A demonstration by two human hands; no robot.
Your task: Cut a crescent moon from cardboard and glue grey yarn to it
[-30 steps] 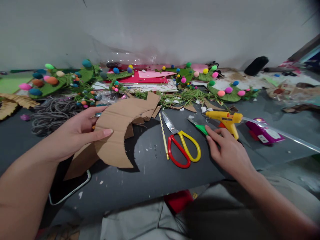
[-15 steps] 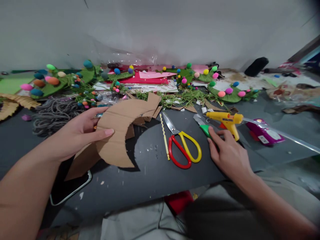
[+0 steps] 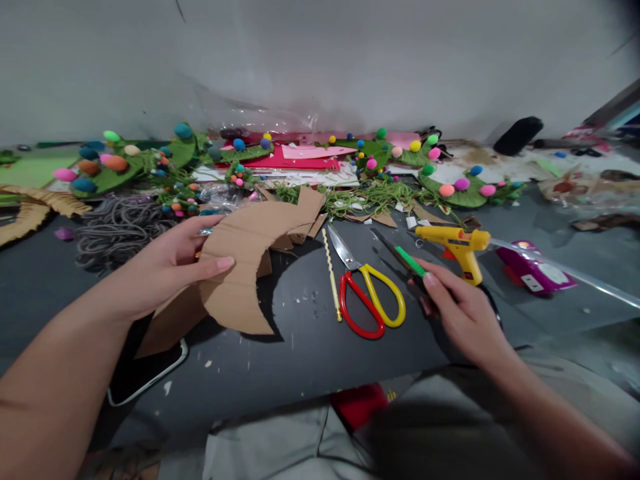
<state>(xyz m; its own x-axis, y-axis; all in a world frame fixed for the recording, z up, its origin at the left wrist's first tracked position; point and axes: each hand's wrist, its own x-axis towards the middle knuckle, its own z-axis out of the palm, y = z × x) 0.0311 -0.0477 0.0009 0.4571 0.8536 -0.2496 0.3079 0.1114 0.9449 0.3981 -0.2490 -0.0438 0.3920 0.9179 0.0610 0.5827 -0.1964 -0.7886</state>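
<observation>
Currently, the left hand (image 3: 173, 270) pinches curved cardboard (image 3: 239, 267) in its grip over the desk (image 3: 300, 357); the right hand (image 3: 460, 307) grips a green-handled cutter (image 3: 411, 261) near the scissors (image 3: 353, 265).

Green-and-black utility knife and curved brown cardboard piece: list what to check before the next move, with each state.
1. Curved brown cardboard piece in left hand: ok, gripped at its left edge.
2. Green-and-black utility knife in right hand: ok.
3. Blade apart from the left hand: ok, pointing towards the back of the dark grey table.
4. Blade locked: cannot tell.
5. Space between the hands free of tools: not ok, metal scissors with red and yellow handles lie there.
6. Yellow glue gun cold: cannot tell.
</observation>
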